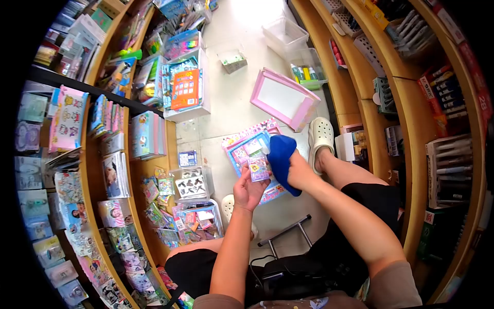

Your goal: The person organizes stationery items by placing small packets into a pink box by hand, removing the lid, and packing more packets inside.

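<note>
My left hand (249, 192) is closed on a small purple packet (259, 169) with a cartoon print, held up in front of me. A blue cloth (282, 157) is bunched in my right hand (300, 172), just to the right of the packet; my fingers are partly hidden by it. Below both hands, a pink and blue patterned box (230, 149) lies on the floor with more small packets (240, 154) in it. The hands and cloth cover part of this box.
A pink-rimmed box lid (256, 92) lies farther ahead on the floor. Clear plastic bins (310, 82) stand along the right shelves. At left are a bin of small goods (218, 210), a white box of booklets (205, 103) and packed wooden shelves (135, 177). A metal stool frame (284, 230) is near my legs.
</note>
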The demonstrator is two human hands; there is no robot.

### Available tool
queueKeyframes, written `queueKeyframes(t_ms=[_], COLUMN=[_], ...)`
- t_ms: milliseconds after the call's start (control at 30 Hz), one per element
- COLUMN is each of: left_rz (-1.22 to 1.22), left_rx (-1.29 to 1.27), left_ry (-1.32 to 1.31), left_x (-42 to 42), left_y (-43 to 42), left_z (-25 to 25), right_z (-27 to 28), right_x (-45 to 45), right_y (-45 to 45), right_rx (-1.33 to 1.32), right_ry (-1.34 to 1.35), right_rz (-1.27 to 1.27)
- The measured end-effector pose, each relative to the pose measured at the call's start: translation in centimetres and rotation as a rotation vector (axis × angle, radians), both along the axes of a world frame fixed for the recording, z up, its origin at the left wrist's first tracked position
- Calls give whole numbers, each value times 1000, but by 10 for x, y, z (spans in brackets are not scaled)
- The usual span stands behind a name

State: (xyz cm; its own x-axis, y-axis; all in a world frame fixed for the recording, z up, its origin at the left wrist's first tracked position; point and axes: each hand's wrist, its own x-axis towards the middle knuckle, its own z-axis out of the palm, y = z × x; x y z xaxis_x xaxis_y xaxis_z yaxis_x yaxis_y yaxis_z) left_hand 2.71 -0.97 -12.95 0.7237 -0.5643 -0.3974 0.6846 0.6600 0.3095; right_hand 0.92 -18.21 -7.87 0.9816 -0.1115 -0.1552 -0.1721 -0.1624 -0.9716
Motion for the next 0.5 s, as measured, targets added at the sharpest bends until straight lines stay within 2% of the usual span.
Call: queueKeyframes(t_ms=[33, 100, 133, 233, 267, 333, 400, 467, 500], left_rz=[11, -6, -24, -36, -34, -73, -108, -99, -53], left_rx=[-18, 12, 36, 73, 76, 122, 596, 1111, 1232], left_ry=[-6, -65, -95, -136, -138, -171, -426, -684, -756], left_x=[-2, -8, -12, -22, -25, -30, -33, -33, -29], left_y=[-5, -15, -21, -31, -33, -38, -31, -35, -36], left_z=[16, 41, 49, 81, 92, 114, 94, 98, 93], right_z=[-5, 8, 17, 41, 42, 18, 17, 28, 35], right_x=[-6, -13, -15, -5, -3, 6, 11, 12, 12], right_y=[7, 21, 28, 24, 25, 23, 21, 25, 27], right_rx=[-239, -407, -357, -336, -300, -263, -280, 281, 562], right_ry=[-84, 62, 139, 129, 18, 87, 143, 253, 304], right_rz=[-22, 19, -38, -57, -130, -189, -260, -379, -430])
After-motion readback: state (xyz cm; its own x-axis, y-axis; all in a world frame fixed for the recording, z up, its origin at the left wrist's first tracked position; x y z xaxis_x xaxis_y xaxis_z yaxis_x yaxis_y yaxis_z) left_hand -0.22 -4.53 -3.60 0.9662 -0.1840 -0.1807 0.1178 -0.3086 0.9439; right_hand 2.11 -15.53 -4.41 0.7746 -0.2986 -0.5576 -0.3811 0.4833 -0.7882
